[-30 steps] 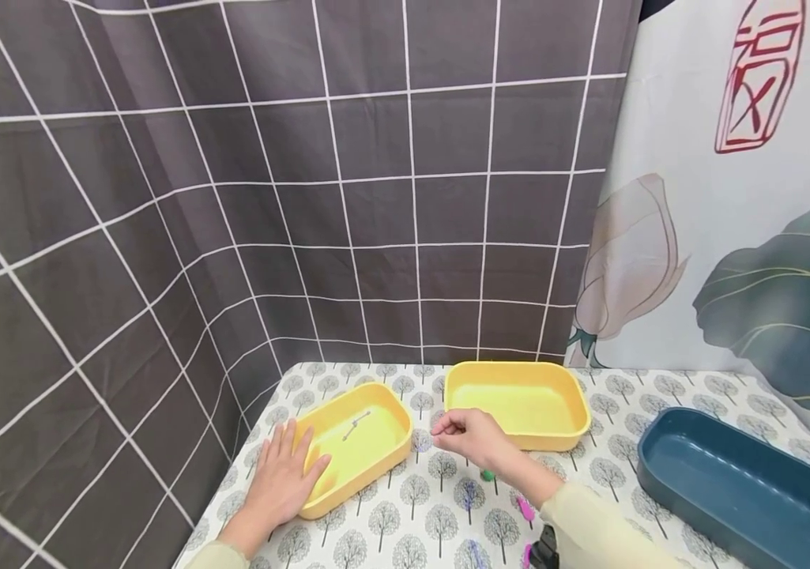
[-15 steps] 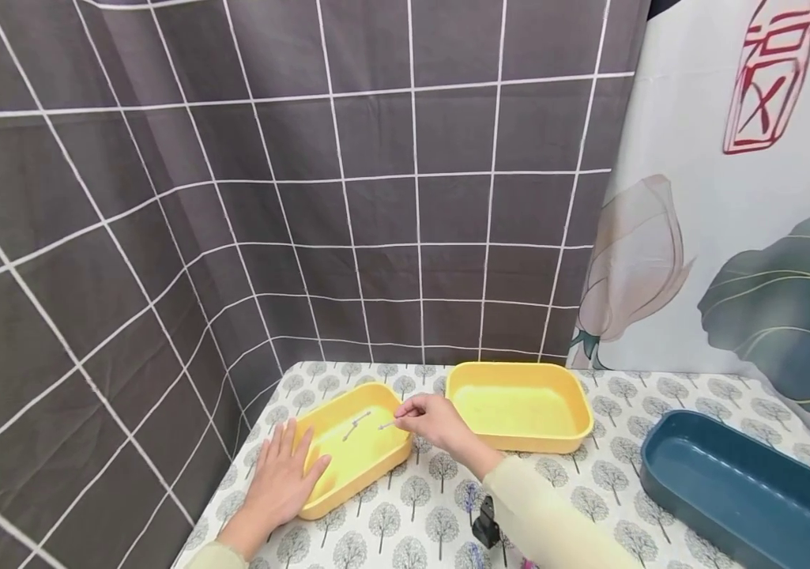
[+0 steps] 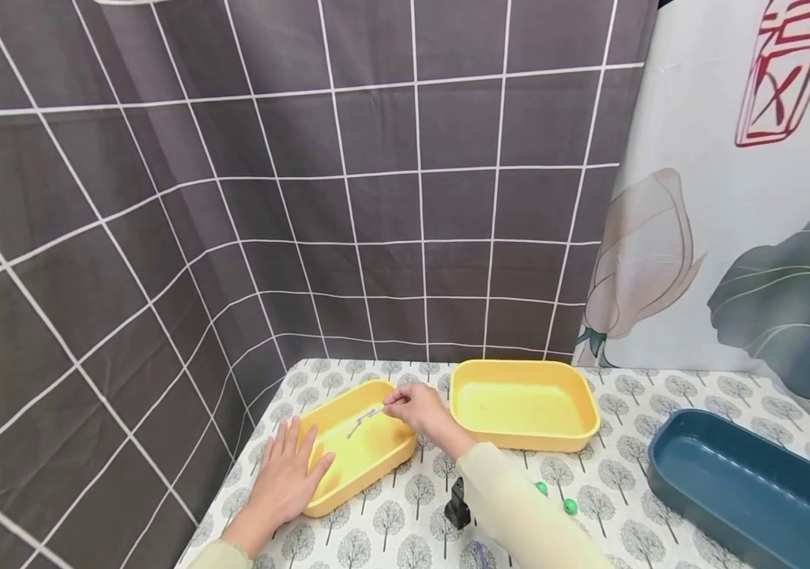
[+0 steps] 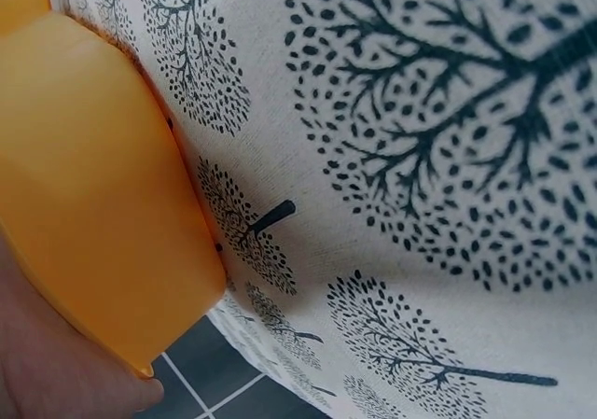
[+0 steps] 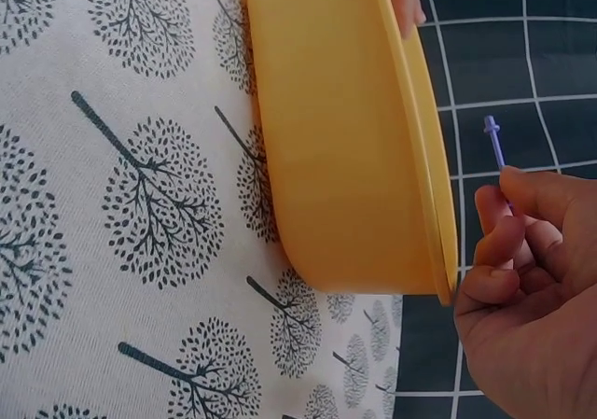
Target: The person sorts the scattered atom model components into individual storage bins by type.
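My right hand [image 3: 419, 409] pinches a thin purple stick [image 5: 495, 141] between thumb and fingertips, over the right end of the left yellow tray [image 3: 369, 478]. The stick has a small knobbed tip, plain in the right wrist view. Inside that tray lie more thin purple pieces [image 3: 356, 427], close to the held one. My left hand [image 3: 287, 474] rests on the tray's left rim with its fingers spread. In the left wrist view only part of this hand [image 4: 56, 354] shows, against the yellow wall.
A second yellow tray [image 3: 525, 440] stands to the right, behind my right forearm. Farther right is a long dark blue tray [image 3: 732, 506]. Green balls [image 3: 570, 506] lie beside my right sleeve, and a purple piece [image 3: 480, 555] lies at the front. A grey checked curtain [image 3: 376, 205] hangs behind.
My right hand has moved left from between the yellow trays to over the left one, bringing the purple stick toward the pieces inside. My left hand stays on the rim.
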A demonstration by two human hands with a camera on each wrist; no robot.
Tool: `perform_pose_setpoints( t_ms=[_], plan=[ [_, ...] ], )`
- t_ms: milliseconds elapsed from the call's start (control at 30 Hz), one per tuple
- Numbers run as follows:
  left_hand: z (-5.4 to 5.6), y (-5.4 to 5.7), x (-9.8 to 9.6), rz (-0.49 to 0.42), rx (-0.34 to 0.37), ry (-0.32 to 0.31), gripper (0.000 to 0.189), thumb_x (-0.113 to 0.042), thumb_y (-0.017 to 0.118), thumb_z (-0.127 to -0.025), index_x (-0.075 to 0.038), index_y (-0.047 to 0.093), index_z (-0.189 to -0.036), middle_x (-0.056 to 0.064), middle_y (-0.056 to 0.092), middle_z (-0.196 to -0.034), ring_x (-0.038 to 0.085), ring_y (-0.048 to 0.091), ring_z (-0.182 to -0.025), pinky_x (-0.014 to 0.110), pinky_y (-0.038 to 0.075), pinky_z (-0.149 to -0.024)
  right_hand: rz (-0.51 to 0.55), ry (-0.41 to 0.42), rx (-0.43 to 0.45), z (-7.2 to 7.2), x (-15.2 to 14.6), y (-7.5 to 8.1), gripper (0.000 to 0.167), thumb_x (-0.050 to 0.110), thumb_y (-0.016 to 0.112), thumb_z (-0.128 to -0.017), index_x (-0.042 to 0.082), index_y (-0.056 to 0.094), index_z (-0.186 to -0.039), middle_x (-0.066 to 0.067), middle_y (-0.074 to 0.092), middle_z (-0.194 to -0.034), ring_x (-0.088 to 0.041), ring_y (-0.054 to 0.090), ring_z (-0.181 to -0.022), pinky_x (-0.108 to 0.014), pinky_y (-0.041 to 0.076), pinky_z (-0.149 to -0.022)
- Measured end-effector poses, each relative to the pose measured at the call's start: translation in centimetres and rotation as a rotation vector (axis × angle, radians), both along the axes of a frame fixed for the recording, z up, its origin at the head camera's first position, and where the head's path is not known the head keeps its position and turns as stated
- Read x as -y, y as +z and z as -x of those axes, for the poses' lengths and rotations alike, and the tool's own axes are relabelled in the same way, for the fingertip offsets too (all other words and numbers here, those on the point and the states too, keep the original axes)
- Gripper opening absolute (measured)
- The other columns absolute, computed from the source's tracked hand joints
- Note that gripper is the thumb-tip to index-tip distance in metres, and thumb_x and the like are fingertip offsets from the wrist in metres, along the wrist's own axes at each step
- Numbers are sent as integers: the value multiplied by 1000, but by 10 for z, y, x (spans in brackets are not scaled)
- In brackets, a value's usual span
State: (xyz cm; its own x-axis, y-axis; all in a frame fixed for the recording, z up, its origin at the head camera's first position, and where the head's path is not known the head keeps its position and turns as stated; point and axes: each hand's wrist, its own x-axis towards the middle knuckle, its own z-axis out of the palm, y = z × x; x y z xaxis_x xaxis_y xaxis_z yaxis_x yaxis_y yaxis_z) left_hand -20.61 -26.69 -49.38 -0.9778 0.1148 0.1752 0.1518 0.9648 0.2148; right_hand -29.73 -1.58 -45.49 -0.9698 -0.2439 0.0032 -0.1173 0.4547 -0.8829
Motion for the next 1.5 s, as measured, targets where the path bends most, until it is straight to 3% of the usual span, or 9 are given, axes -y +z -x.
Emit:
perform_pose_setpoints(
  t_ms=[367, 600, 800, 967, 1267, 1500],
  plan=[
    [-1, -1, 0, 12, -11, 2, 71, -54, 41, -105, -3, 40, -154, 29, 18, -163, 49, 11, -152, 66, 12, -121, -45, -43, -9, 3, 10, 0, 8, 17, 80, -86, 14, 75, -92, 3, 71, -86, -12, 62, -79, -30, 54, -77],
    [0, -2, 0, 15, -9, 3, 71, -54, 41, -105, -4, 40, -154, 28, 18, -164, 48, 11, -152, 65, 12, -121, -12, -35, -23, 3, 3, 0, 10, 12, 78, -87, 11, 75, -97, 0, 71, -90, -13, 63, -83, -28, 55, -78],
    [2, -2, 0, 21, -9, 4, 71, -55, 40, -105, -4, 39, -155, 28, 18, -164, 48, 11, -152, 65, 12, -121, -10, 14, -18, 3, -20, 4, 12, 10, 74, -91, 7, 75, -102, -1, 73, -93, -12, 63, -85, -27, 56, -79],
    [1, -2, 1, 19, -2, 5, 71, -54, 41, -105, -3, 39, -155, 28, 16, -164, 48, 10, -152, 65, 11, -121, -68, 69, -39, -2, -40, 7, 14, 14, 73, -92, 9, 76, -105, 2, 71, -91, -12, 62, -85, -30, 55, -80],
    [-1, 0, 0, -8, -5, -2, 71, -53, 43, -105, -2, 41, -154, 29, 18, -164, 49, 11, -152, 65, 11, -121, -55, 208, -21, -17, -70, 5, 20, 15, 73, -92, 8, 76, -110, 3, 66, -88, -13, 58, -79, -27, 54, -70],
    [-1, -1, 1, -3, -13, -3, 71, -55, 42, -105, -2, 41, -153, 29, 19, -164, 49, 12, -152, 64, 11, -121, -56, 250, -47, -33, -92, 0, 19, 13, 73, -92, 8, 76, -110, 2, 67, -90, -12, 55, -78, -20, 49, -66]
  ],
)
